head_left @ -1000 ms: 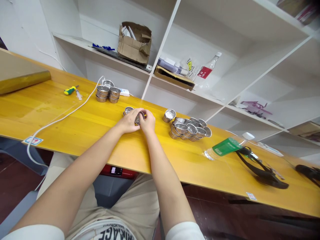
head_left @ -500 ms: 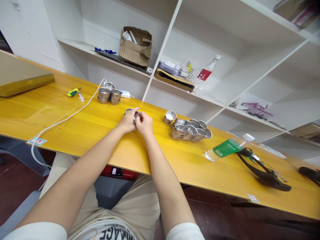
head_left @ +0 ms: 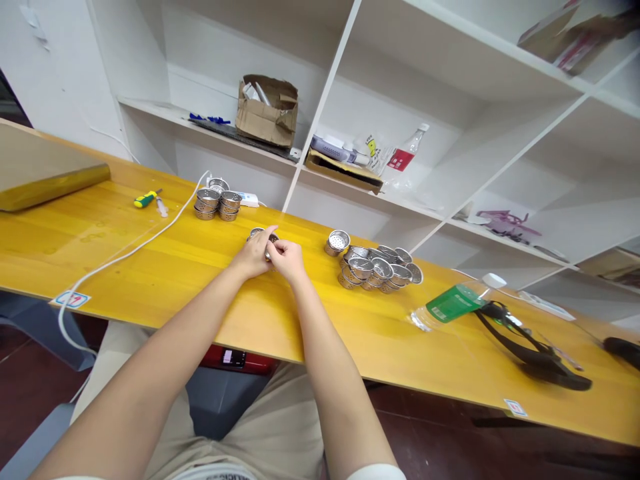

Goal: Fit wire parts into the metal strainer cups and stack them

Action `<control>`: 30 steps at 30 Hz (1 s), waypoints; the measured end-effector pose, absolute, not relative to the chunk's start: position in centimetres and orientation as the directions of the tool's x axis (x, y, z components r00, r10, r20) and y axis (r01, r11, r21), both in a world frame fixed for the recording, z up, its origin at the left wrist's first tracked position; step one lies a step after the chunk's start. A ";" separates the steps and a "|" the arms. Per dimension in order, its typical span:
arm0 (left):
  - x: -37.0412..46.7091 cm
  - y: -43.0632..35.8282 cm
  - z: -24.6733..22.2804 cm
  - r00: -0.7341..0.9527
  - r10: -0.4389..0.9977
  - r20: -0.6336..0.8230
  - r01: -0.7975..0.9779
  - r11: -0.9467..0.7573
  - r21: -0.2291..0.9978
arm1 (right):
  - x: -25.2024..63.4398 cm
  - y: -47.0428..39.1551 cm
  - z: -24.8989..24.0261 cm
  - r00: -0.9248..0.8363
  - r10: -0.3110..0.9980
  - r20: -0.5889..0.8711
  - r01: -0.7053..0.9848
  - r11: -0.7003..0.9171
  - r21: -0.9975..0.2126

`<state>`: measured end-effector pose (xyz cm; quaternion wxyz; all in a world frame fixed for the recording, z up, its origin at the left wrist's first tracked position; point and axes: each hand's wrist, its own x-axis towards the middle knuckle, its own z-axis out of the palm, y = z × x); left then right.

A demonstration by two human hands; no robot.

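My left hand (head_left: 254,256) and my right hand (head_left: 287,259) meet over the yellow table. Both are closed on a small perforated metal strainer cup (head_left: 273,239), most of it hidden by my fingers. Just behind my left hand the rim of another metal cup (head_left: 256,232) shows; I cannot tell whether my hand touches it. To the left stand several stacked strainer cups (head_left: 218,200). On the right there is a larger cluster of such cups (head_left: 381,268), with a short stack (head_left: 337,243) at its near-left side.
A green-handled screwdriver (head_left: 146,199) and a white cable (head_left: 135,252) lie on the left. A green-labelled bottle (head_left: 455,301) lies on the right beside a black visor-like strap (head_left: 535,357). Behind the table, shelves hold a torn cardboard box (head_left: 267,112) and a red-labelled bottle (head_left: 406,152).
The view has tilted slightly, so the shelves and table appear lower. My hands stay together on the cup, with only a slight shift of the fingers.
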<state>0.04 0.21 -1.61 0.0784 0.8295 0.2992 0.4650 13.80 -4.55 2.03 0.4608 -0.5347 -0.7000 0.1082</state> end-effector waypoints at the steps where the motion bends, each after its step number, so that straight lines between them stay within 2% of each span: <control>1: 0.0 0.3 -1.5 0.384 0.571 0.726 0.427 -0.807 0.408 | 13.8 -4.6 2.1 0.004 0.850 0.527 0.635 0.405 -0.658; 5: 0.1 0.3 -1.2 0.362 0.585 0.726 0.446 -0.792 0.416 | 13.8 -4.3 2.1 0.061 0.862 0.503 0.498 0.410 -0.764; 9: 0.1 0.0 -0.9 0.298 0.636 0.712 0.466 -0.747 0.473 | 14.2 -3.7 2.6 0.229 0.885 0.405 0.122 0.386 -0.914; 13: -0.1 -0.3 -0.3 0.134 0.668 0.732 0.513 -0.679 0.525 | 15.6 -3.0 3.3 0.417 0.879 0.233 -0.281 0.368 -0.886; 15: -0.3 -0.1 -0.1 0.006 0.670 0.742 0.528 -0.633 0.567 | 16.4 -2.7 3.2 0.474 0.867 0.151 -0.376 0.355 -0.856; 17: -0.5 0.4 -0.1 -0.096 0.675 0.732 0.521 -0.592 0.615 | 17.0 -2.3 2.7 0.522 0.849 0.077 -0.398 0.322 -0.859; 21: -0.7 1.9 -0.5 -0.133 0.687 0.715 0.513 -0.570 0.642 | 17.0 -1.7 1.4 0.593 0.805 0.005 -0.286 0.216 -0.934; 25: -0.6 3.3 -1.2 -0.087 0.713 0.696 0.523 -0.562 0.641 | 16.9 -1.4 0.4 0.613 0.781 0.117 0.061 0.101 -0.993; 27: -0.4 3.7 -1.5 -0.032 0.723 0.690 0.521 -0.577 0.629 | 17.1 -1.4 0.0 0.575 0.794 0.198 0.289 0.030 -0.957; 30: -0.3 4.0 -1.8 0.036 0.724 0.689 0.518 -0.603 0.606 | 17.5 -1.4 -0.6 0.475 0.839 0.266 0.573 -0.065 -0.817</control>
